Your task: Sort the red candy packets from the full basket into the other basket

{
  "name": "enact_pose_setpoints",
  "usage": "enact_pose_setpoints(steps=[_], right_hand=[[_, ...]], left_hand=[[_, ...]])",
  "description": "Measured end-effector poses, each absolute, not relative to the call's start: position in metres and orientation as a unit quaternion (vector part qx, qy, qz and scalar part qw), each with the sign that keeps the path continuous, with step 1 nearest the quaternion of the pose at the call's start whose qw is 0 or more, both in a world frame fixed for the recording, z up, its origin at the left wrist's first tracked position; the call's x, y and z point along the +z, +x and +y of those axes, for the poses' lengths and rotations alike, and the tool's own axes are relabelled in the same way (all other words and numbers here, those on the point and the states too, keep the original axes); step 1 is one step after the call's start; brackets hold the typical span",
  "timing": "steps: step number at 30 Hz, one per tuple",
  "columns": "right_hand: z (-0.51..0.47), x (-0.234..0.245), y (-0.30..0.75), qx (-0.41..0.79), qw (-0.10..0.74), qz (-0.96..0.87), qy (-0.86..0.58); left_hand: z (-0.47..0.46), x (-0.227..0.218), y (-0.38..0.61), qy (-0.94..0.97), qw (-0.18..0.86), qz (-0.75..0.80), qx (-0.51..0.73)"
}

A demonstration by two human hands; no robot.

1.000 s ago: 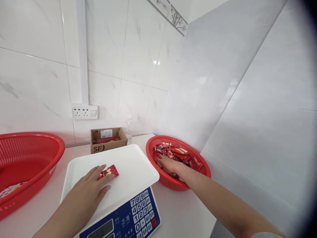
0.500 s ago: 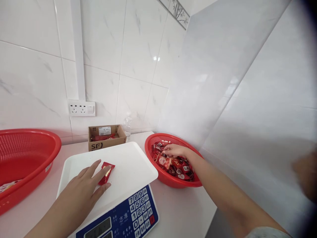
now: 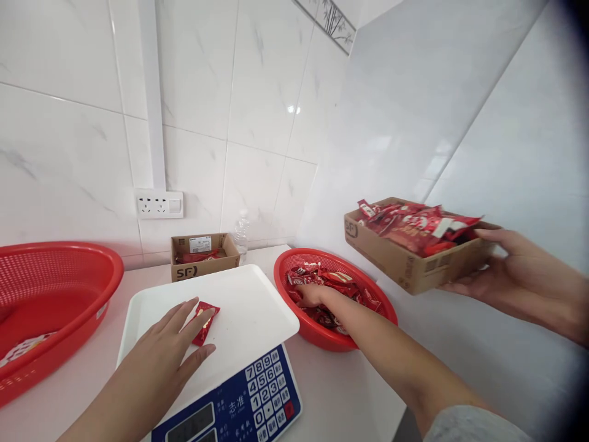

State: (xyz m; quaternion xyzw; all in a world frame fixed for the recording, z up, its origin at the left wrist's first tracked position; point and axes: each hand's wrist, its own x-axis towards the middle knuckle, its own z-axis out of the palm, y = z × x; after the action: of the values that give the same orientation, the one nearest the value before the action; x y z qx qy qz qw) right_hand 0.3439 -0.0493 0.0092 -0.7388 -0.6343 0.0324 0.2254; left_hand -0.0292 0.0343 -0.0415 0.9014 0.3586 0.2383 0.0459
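Note:
My left hand (image 3: 168, 353) lies flat on the white tray (image 3: 239, 301) of a scale, fingers spread, its fingertips on a small red packet (image 3: 205, 319). My right hand (image 3: 311, 295) reaches into a round red basket (image 3: 375, 304) full of red packets (image 3: 331, 282); its fingers are buried among them. From the right, another person's hands (image 3: 519, 276) hold a cardboard box (image 3: 409, 261) heaped with more red packets, above and right of the basket.
The scale's blue keypad (image 3: 262, 396) faces me. A large red basket (image 3: 50, 294) stands at the left. A small cardboard box (image 3: 202, 255) and a clear bottle (image 3: 240, 233) sit against the tiled wall, below a socket strip (image 3: 159, 204). A wall corner closes the right side.
Another person's hands have brought a box of red packets in from the right. My right hand has shifted toward the near left of the basket. My left hand stays on the packet.

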Motion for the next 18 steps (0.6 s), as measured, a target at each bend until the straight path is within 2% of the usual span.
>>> enact_pose_setpoints(steps=[4, 7, 8, 13, 18], right_hand=[[-0.101, 0.055, 0.404, 0.021, 0.206, -0.585, -0.784], [-0.120, 0.072, 0.428, -0.019, 0.346, -0.469, -0.812], [-0.120, 0.072, 0.429, -0.026, 0.361, -0.451, -0.816], [-0.122, 0.062, 0.434, -0.082, 0.300, -0.513, -0.800], [-0.126, 0.078, 0.416, -0.132, 0.348, -0.604, -0.704]], left_hand=[[0.033, -0.041, -0.030, 0.903, 0.043, 0.356, 0.237], [0.033, -0.040, -0.031, 0.904, 0.043, 0.357, 0.231], [0.033, -0.039, -0.031, 0.906, 0.044, 0.354, 0.228], [0.036, -0.043, -0.029, 0.918, 0.057, 0.347, 0.182], [0.038, -0.050, -0.030, 0.920, 0.056, 0.356, 0.156]])
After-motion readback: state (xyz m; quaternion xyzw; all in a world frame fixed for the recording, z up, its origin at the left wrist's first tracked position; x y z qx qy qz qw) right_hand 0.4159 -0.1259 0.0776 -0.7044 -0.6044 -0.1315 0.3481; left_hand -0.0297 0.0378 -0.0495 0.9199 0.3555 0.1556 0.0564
